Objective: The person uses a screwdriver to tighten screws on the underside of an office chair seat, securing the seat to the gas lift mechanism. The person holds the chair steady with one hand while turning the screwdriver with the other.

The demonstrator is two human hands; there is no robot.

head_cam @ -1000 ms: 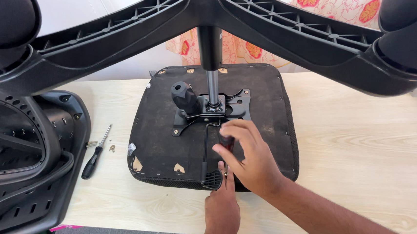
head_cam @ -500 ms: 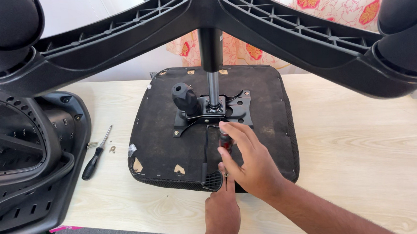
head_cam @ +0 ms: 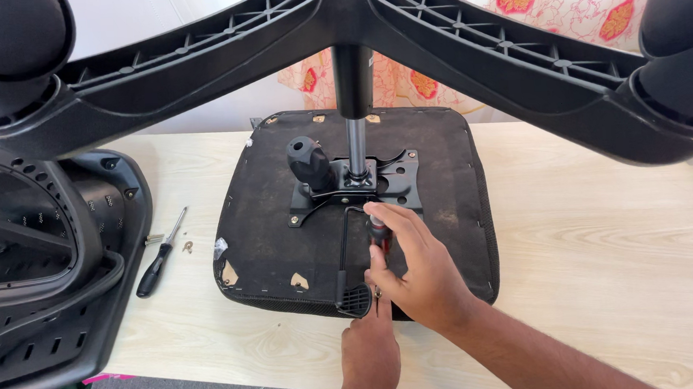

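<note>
An upturned black chair seat (head_cam: 267, 224) lies on the wooden table (head_cam: 610, 249), with its metal mechanism plate (head_cam: 362, 187) and gas column rising to the star base (head_cam: 367, 30) overhead. My right hand (head_cam: 417, 267) is closed around a screwdriver (head_cam: 378, 231) with a red and black handle, standing upright near the seat's front edge. My left hand (head_cam: 370, 351) sits below it, fingertips pinched at the screwdriver's tip by a black plastic bracket (head_cam: 354, 299). What the fingertips pinch is hidden.
A black chair backrest (head_cam: 42, 264) lies at the left of the table. A second screwdriver (head_cam: 160, 256) with a black handle and small loose screws (head_cam: 189, 247) rest between backrest and seat. Castors (head_cam: 2, 40) hang at the upper corners. Floral cloth (head_cam: 577, 0) hangs behind.
My right hand has shifted slightly up and left on the screwdriver handle, as if turning it. The left hand stays at the tip.
</note>
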